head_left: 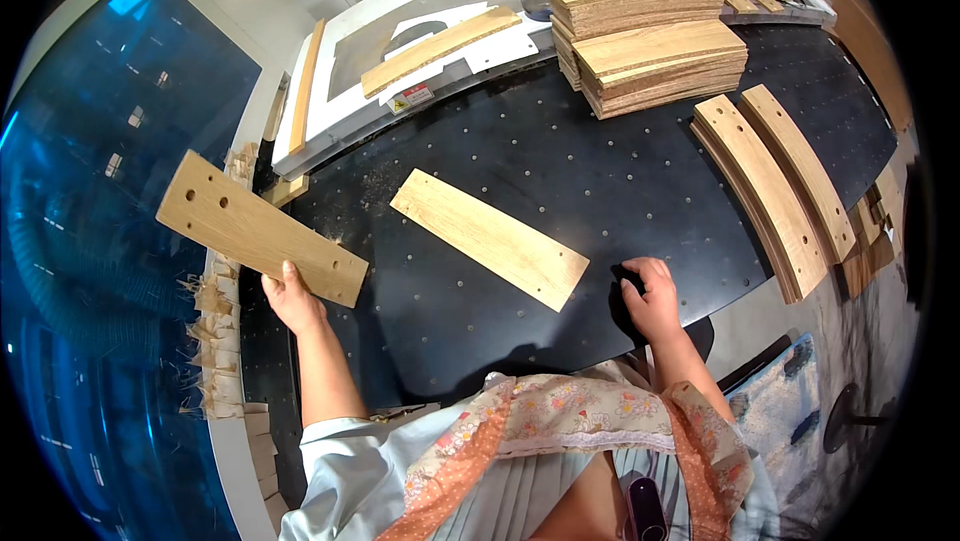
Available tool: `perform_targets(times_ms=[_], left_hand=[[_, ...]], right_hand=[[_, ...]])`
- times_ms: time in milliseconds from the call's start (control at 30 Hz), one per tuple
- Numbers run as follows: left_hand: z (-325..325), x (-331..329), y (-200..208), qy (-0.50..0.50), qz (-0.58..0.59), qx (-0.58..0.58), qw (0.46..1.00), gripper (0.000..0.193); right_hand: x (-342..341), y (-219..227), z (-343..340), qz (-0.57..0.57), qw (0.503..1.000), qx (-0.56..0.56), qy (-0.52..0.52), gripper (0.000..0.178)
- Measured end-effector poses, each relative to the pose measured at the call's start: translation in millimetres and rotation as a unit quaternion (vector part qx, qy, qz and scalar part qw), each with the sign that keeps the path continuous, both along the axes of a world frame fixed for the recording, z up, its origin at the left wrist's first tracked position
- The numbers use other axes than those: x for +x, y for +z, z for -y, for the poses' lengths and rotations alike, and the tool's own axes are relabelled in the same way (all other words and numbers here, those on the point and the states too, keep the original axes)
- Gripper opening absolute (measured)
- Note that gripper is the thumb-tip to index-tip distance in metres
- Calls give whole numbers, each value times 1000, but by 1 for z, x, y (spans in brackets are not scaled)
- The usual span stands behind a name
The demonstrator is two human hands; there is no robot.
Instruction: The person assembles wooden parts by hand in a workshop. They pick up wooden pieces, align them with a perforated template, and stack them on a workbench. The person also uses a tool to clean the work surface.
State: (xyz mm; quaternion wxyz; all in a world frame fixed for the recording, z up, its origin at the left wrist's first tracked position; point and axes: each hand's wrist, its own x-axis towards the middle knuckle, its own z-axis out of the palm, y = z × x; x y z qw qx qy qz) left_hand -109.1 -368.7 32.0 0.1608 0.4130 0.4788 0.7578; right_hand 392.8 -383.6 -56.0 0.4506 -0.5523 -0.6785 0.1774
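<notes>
The drilled board was held up at the person's left, slanting over the left part of the black surface, with its far end higher and toward the blue panel. That see-through panel filled the left side. The dark surface, dotted with small studs or holes, spread across the middle. Along its far left side stood a white frame, a thin wooden strip lying across it. At the far side, planks were piled in a back stack and a front stack. To the right lay two curved wooden pieces side by side, their near ends reaching past the edge. A loose board rested flat in the middle, well apart from the stacks. The left hand pinched the drilled board by its lower edge, thumb on the near face, fingers hidden behind. The right hand was loosely curled near the front edge, thumb apart from the fingers, with nothing visible in it; whether it touched the surface could not be told. Smallest were the round holes through the drilled board.
</notes>
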Motion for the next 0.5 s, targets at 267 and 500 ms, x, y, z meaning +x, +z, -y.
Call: perform_targets(times_ms=[267, 500], left_hand=[[1, 4, -6, 92, -89, -95, 987, 33], [18, -6, 169, 180, -502, -308, 788, 24]], right_hand=[[-2, 0, -1, -34, 999, 14, 12, 21], [5, -5, 0, -74, 997, 4, -4, 19]])
